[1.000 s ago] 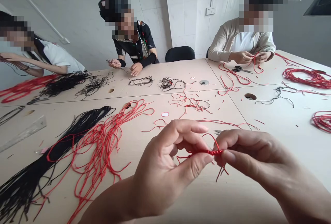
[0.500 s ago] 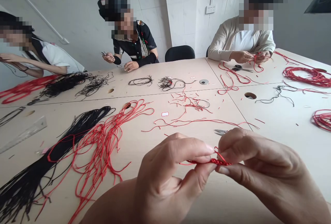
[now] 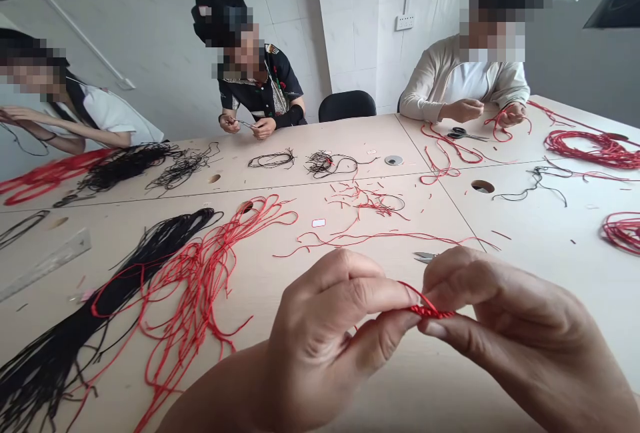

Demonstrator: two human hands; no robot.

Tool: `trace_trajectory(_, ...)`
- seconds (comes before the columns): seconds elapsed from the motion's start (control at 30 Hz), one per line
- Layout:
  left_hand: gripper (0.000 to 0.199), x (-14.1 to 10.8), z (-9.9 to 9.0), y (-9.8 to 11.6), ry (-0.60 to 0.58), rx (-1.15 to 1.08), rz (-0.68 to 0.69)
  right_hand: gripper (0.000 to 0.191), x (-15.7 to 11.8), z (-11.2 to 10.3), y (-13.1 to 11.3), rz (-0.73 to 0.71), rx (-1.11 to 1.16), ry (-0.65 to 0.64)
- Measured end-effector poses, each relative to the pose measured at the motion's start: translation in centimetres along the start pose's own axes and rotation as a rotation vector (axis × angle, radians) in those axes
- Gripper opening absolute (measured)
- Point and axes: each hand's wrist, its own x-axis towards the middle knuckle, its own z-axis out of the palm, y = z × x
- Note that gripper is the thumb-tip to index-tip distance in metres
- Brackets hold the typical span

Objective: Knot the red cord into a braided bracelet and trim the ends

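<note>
**Bench w/ cord heaps, both hands on red knot**

Red cord heaps + black cord bundle lie left of hands. Left hand & right hand in narrow grip, thumbs + fingers pinching short knotted red cord between them, above bench.

Red knotted cord lower and further right than a second ago

Pale wooden bench carries a long black cord bundle, overlapped by a loose red cord tangle. Clear plastic ruler at left edge. Black-handled scissors sit just before a co-worker in a beige cardigan. Red cord coil far right. Black office chair at far side, white wall socket above.
</note>
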Motion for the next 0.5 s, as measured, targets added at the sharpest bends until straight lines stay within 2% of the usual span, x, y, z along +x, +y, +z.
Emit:
trace_trajectory(0.13,0.041,-0.7,-0.1,-0.1,0.064,0.103,0.089,0.012,-0.1,0.0,-0.2,-0.049,-0.017,-0.023)
trace_trajectory(0.23,0.049,-0.9,-0.1,-0.4,0.065,0.174,0.164,0.012,-0.2,-0.2,-0.3,-0.057,-0.007,-0.014)
trace_trajectory(0.33,0.045,-0.7,0.1,-0.9,0.069,0.070,0.075,0.008,-0.1,-0.4,0.2,0.132,0.117,-0.059)
trace_trajectory(0.43,0.038,-0.3,0.4,-1.1,0.055,-0.095,-0.068,0.018,0.3,-0.5,1.3,0.423,0.456,-0.127)
trace_trajectory(0.5,0.029,0.0,0.5,-0.9,0.035,-0.141,-0.126,0.025,0.5,-0.5,1.9,0.546,0.645,-0.145)
